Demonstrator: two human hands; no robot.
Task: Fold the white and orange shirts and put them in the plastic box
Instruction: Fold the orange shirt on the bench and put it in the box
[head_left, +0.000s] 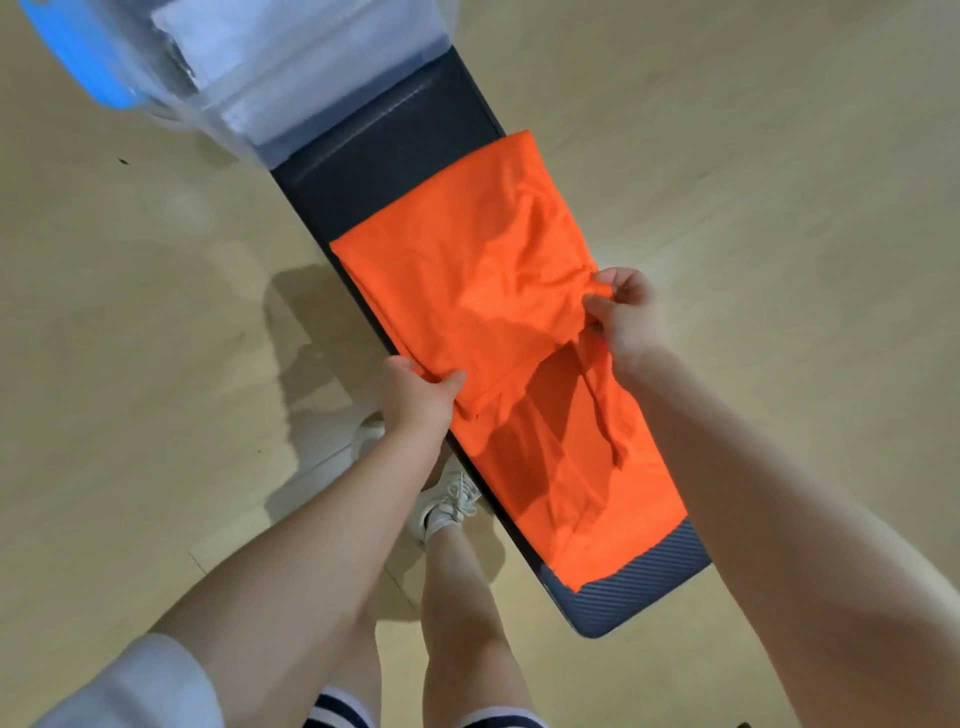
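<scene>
Orange shirt (467, 249) is laid out lengthwise on the dark padded bench (639, 597), covering most of its middle and near stretch, with only the ribbed near end and the far part showing. I've got a fold of it lifted. My left hand (415, 395) is pinching the fabric at the bench's left edge, thumb on top, fingers tucked under. My right hand (626, 317) is pinching a bunched bit at the right edge between thumb and fingertips. Clear plastic box (249, 104) with a blue lid (78, 52) sits at the bench's far end, and the white shirt (291, 31) looks folded inside it. Pale wooden floor (130, 312) all around, and my white sneaker (447, 501) is just left of the bench.
</scene>
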